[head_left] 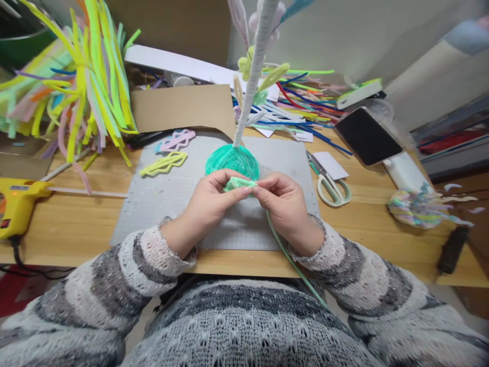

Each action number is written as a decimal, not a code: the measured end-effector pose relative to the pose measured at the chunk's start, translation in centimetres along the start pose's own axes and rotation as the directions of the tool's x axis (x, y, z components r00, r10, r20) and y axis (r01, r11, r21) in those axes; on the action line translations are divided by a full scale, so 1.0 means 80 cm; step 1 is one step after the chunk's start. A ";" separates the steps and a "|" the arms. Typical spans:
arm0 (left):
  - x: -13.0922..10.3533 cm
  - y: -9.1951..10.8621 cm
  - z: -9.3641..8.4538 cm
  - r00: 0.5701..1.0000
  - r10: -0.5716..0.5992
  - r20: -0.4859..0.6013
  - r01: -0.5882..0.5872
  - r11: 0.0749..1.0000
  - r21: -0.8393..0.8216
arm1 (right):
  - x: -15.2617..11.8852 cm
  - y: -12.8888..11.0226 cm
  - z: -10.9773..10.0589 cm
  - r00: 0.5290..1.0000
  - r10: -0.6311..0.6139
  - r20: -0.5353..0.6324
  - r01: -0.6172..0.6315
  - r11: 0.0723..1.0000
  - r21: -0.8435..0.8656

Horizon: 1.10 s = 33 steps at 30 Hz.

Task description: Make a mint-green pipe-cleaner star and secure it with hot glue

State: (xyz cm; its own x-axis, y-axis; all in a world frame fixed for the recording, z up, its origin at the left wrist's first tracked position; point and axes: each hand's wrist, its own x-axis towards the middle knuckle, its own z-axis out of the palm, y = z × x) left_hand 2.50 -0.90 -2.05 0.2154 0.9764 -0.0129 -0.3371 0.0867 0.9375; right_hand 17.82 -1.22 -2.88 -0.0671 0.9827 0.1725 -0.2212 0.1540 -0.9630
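Between both hands, over the cutting mat (171, 204), is a light green pipe cleaner (241, 182) bent into a small flat bundle. My left hand (208, 196) pinches the bundle's left part between thumb and fingers. My right hand (284, 201) is closed on its right end, and the pipe cleaner's long tail hangs from there past the table edge toward my lap. Just behind my hands sits a coiled teal round base (225, 159), partly hidden by them. A white wrapped stem (250, 97) rises from it, bearing pipe-cleaner leaves and flowers.
Yellow (164, 163) and lilac (179, 140) zigzag pieces lie left on the mat. A yellow glue gun (23, 204) is at far left, below a bunch of pipe cleaners (87, 66). Right are scissors (332, 186), a phone (369, 135) and a black-handled tool (453, 250).
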 end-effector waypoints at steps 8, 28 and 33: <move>0.005 -0.005 -0.002 0.996 -0.083 -0.031 0.080 0.991 -0.108 | -0.008 -0.007 -0.008 0.939 -0.303 0.162 0.343 0.798 -0.496; 0.006 0.018 -0.015 0.986 -0.010 0.165 -0.027 0.975 0.220 | 0.017 -0.029 -0.018 0.953 0.116 0.281 -0.093 0.991 -0.093; 0.005 0.010 -0.010 0.991 -0.086 0.104 0.089 0.996 -0.029 | 0.008 -0.025 -0.011 0.977 0.087 0.192 -0.070 0.993 -0.092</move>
State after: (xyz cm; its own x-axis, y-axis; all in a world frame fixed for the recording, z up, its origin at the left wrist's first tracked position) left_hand 1.59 -0.27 -1.61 0.3378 0.9395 -0.0567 -0.3430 0.1790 0.9221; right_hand 19.06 -0.81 -1.03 -0.2718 0.9543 0.1245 -0.1250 0.0933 -0.9878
